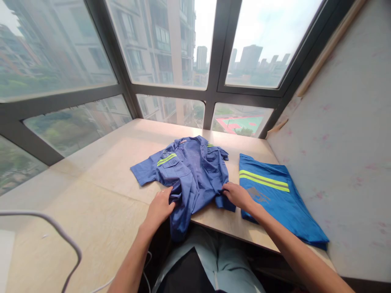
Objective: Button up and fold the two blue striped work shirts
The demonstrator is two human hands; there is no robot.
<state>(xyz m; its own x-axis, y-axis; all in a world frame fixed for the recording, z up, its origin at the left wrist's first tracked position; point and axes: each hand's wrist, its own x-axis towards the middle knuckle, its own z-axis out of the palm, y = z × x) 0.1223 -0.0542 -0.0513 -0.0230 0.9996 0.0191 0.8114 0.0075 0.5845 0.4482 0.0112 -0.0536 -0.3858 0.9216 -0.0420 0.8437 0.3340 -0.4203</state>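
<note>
Purplish-blue shirt (pixel 195 173), rumpled, splayed open — left fingers (pixel 168 190), right fingers (pixel 227 187) grasping its lower folds.

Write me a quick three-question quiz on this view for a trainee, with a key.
1. Name it: what do the left hand and right hand both hold?
2. True or false: the folded garment lies on the left hand's side.
3. Choose: the bright stripes on the folded garment are A, red; B, yellow-green; C, white.

Key: 1. The unbuttoned blue shirt. 2. False; it lies on the right hand's side. 3. B.
</note>
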